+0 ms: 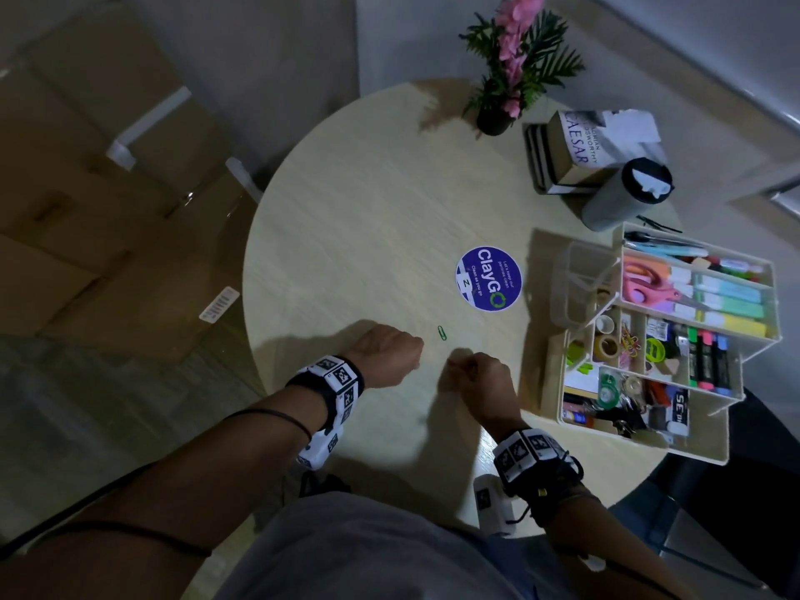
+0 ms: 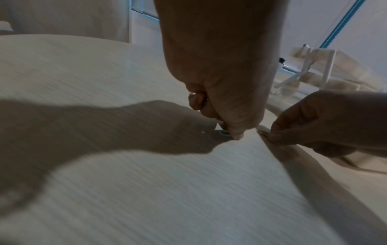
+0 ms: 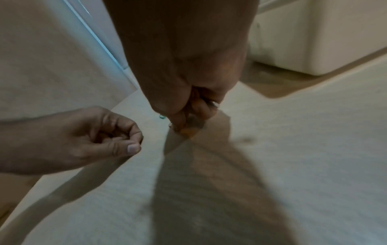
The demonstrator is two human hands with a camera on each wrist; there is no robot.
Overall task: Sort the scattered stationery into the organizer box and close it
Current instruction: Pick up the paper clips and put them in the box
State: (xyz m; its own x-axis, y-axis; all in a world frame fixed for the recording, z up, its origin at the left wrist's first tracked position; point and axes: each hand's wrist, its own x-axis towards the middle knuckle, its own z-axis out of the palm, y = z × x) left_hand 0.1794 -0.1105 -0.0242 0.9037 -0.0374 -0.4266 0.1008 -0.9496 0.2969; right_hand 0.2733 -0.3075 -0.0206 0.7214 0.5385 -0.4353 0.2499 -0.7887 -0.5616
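A green paper clip (image 1: 442,332) lies on the round table (image 1: 346,218), just beyond both hands; its tip (image 3: 162,116) also shows in the right wrist view. My right hand (image 1: 452,365) pinches a small orange paper clip (image 3: 187,131) against the tabletop. My left hand (image 1: 417,355) hovers beside it with fingers curled and thumb on forefinger (image 3: 136,140). A metallic glint (image 2: 191,95) sits among its curled fingers; I cannot tell what it is. The white organizer box (image 1: 561,396) stands open at the right, its tiered trays full of markers, scissors, tape and clips.
A blue round sticker (image 1: 488,279) marks the table's middle. At the back right stand a potted pink flower (image 1: 511,67), a stack of books (image 1: 580,149) and a grey tumbler (image 1: 623,197). Cardboard boxes (image 1: 108,201) lie on the floor to the left.
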